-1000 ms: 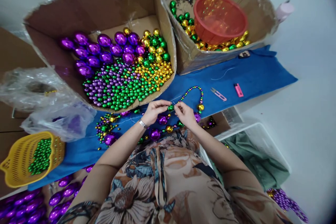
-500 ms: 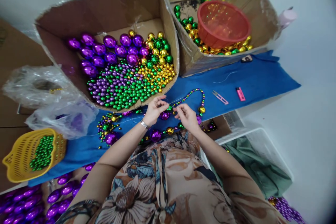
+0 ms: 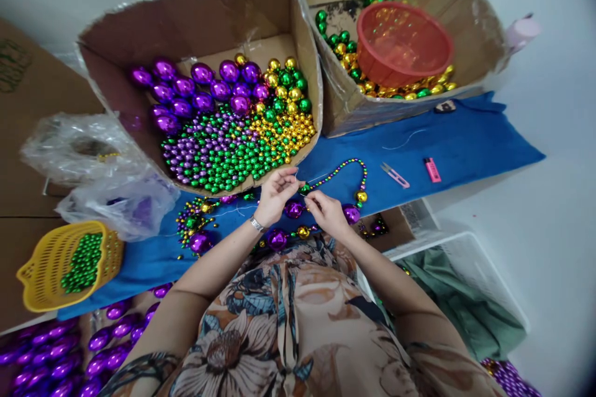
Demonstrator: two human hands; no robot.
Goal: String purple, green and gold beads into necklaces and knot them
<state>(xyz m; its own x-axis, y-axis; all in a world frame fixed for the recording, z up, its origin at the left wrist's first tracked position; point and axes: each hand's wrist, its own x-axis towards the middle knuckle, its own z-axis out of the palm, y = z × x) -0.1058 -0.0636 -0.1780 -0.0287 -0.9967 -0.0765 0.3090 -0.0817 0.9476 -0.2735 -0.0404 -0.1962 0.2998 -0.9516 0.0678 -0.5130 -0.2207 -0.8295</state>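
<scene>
Thin white thread point(image 3: 318, 178) runs between my hands, above a bead necklace point(image 3: 362, 196) of purple, green and gold beads looped on the blue cloth. My left hand point(image 3: 277, 193), with a watch at its wrist, pinches the thread near a green bead. Close beside it, my right hand point(image 3: 327, 209) has thumb and fingers closed on the thread too. The exact grip is too small to make out. Under and in front of both hands lie large purple beads point(image 3: 278, 239) of the necklace. To the left is a pile of loose small beads point(image 3: 190, 223).
A cardboard box point(image 3: 200, 18) of sorted beads stands behind my hands. Beside it, another box point(image 3: 344, 113) holds a red bowl point(image 3: 405, 43). Pink thread snips point(image 3: 395, 175) and a pink lighter point(image 3: 432, 170) lie right. A yellow basket point(image 3: 41, 267) of green beads sits left.
My right hand has moved slightly left and down, closer to my left hand. The whole view has shifted a little to the right.
</scene>
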